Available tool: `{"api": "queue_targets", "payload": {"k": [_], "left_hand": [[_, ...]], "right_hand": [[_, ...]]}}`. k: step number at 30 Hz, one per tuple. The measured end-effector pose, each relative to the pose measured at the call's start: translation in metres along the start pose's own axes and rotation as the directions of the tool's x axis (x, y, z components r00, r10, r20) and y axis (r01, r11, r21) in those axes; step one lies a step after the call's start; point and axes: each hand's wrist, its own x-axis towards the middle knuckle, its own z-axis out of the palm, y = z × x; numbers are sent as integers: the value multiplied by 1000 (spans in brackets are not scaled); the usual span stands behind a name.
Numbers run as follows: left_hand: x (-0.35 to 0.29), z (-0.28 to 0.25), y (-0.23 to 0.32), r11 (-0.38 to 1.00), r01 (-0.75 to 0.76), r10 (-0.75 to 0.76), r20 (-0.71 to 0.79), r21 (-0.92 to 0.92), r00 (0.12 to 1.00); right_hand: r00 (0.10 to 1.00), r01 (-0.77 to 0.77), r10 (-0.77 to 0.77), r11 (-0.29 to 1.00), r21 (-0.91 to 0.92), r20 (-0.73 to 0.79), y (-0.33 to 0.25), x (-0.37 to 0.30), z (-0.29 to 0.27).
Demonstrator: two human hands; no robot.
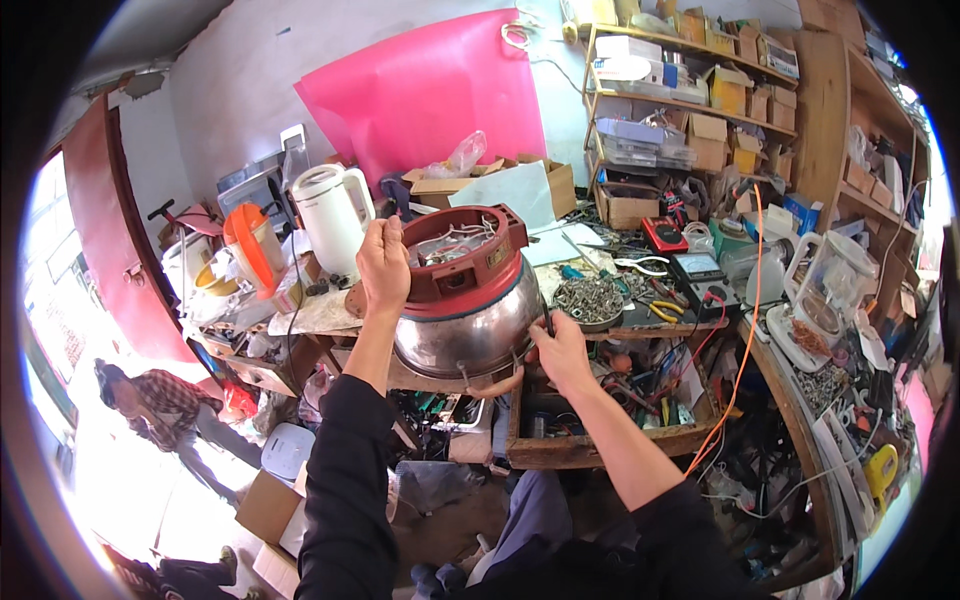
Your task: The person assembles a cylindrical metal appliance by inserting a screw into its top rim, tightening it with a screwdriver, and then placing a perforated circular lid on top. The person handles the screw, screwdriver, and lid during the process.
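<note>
An electric pot (pixel 470 330) is bottom-up in front of me, with a shiny rounded metal body and a red plastic base (pixel 440 270). The base is uncovered, and loose wires (pixel 455 243) show inside it. My left hand (pixel 384 265) is closed at the left edge of the red base. At the lower right side of the metal body, my right hand (pixel 562 350) is closed round a slim dark piece (pixel 548 322); whether it is a tool or part of the pot cannot be told. A curved brown handle (pixel 495 384) shows under the pot.
Behind the pot, a white jug-shaped appliance (pixel 330 220) stands on the bench. To the right are a dish of screws (pixel 588 298), pliers (pixel 664 311) and a meter (pixel 706 275). An orange cord (pixel 745 345) hangs across. Below sits an open drawer (pixel 600 450). A person (pixel 170 410) is at the left.
</note>
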Motion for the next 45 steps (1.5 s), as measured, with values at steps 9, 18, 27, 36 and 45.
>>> {"api": "queue_targets", "payload": {"k": [9, 18, 27, 36, 45], "left_hand": [[-40, 26, 23, 917, -46, 95, -104, 396, 990], [-43, 38, 31, 893, -43, 83, -70, 448, 994], [-38, 29, 34, 835, -80, 46, 76, 545, 996], [-13, 29, 43, 974, -50, -55, 442, 223, 896], [-9, 31, 36, 969, 242, -138, 696, -53, 704]], "right_hand": [[1000, -1, 1, 1000, 3, -3, -4, 18, -27], [997, 44, -74, 797, 602, 25, 5, -37, 1], [993, 110, -111, 736, 668, -41, -31, -4, 15], [920, 370, -310, 890, 267, -240, -39, 32, 30], [801, 542, -550, 834, -104, -237, -54, 27, 23]]}}
